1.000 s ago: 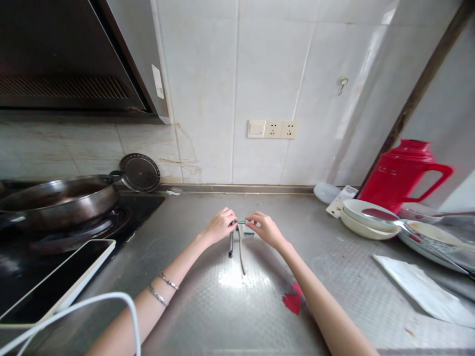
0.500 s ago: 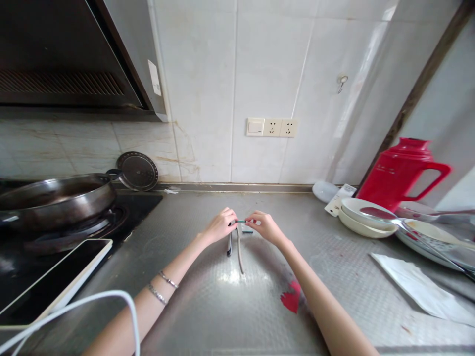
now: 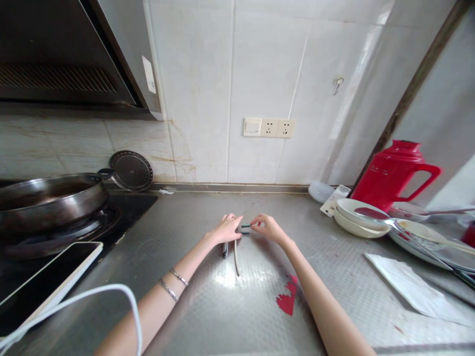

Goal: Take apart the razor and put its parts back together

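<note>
My right hand [image 3: 267, 228] pinches the end of a short, thin dark-green stick [image 3: 245, 226], just above the steel worktop. A second dark-green piece [image 3: 245, 233] lies just below it, close to my left thumb. My left hand [image 3: 224, 229] is open, palm down, fingers and thumb apart. Under it run the upper ends of a pale beige cord-like strip [image 3: 236, 262] and a dark, shiny pen-like rod [image 3: 225, 250]; those ends are hidden. What the small pieces are is too small to make out.
A steel pan [image 3: 52, 195] sits on the hob at left, beside a white-edged tablet [image 3: 52, 282] and a white cable [image 3: 111, 288]. At right stand a red thermos jug [image 3: 389, 173], stacked bowls [image 3: 359, 225] and a white paper sheet [image 3: 408, 284]. Red film [image 3: 287, 299] sticks to the worktop [image 3: 208, 301].
My left hand has let go of the thin green stick and opened, its fingers now spread over the strip and rod. My right hand keeps its pinch. The view has shifted slightly.
</note>
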### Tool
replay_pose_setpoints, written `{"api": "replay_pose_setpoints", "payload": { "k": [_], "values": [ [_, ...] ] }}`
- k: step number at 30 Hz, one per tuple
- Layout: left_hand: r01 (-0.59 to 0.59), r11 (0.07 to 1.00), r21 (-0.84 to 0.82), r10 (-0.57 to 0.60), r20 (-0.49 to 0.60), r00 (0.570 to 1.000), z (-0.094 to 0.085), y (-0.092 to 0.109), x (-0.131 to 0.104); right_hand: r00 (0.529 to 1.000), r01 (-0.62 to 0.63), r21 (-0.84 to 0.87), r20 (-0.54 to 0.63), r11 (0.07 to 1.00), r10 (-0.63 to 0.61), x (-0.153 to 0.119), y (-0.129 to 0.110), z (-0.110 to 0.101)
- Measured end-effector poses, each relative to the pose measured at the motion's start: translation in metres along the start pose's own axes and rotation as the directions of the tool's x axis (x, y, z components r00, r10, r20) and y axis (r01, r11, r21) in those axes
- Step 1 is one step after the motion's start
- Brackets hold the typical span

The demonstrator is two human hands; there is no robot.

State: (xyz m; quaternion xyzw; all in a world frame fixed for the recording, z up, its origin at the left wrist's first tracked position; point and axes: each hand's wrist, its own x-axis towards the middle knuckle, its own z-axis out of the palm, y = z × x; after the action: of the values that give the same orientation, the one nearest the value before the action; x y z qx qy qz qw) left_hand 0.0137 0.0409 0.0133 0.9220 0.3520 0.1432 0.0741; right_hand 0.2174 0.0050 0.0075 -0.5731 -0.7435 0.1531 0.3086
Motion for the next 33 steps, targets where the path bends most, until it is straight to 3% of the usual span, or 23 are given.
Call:
{"api": "replay_pose_setpoints", "payload": {
  "k": [6, 17, 33],
  "values": [
    [-0.008, 1.000, 0.000, 0.008, 0.011, 1.000, 0.004, -0.001, 0.003, 0.999, -0.006, -0.006, 0.047, 1.000, 0.006, 0.000, 0.000, 0.004],
    [-0.015, 0.999, 0.029, 0.014, 0.018, 1.000, 0.001, 0.003, 0.002, 0.999, 0.044, -0.040, 0.028, 0.998, -0.043, 0.003, 0.003, 0.016],
    [-0.014, 0.996, 0.084, 0.012, 0.026, 1.000, 0.003, 0.001, 0.002, 0.998, 0.046, -0.083, 0.046, 0.996, -0.042, 0.003, 0.003, 0.015]
  ]
}}
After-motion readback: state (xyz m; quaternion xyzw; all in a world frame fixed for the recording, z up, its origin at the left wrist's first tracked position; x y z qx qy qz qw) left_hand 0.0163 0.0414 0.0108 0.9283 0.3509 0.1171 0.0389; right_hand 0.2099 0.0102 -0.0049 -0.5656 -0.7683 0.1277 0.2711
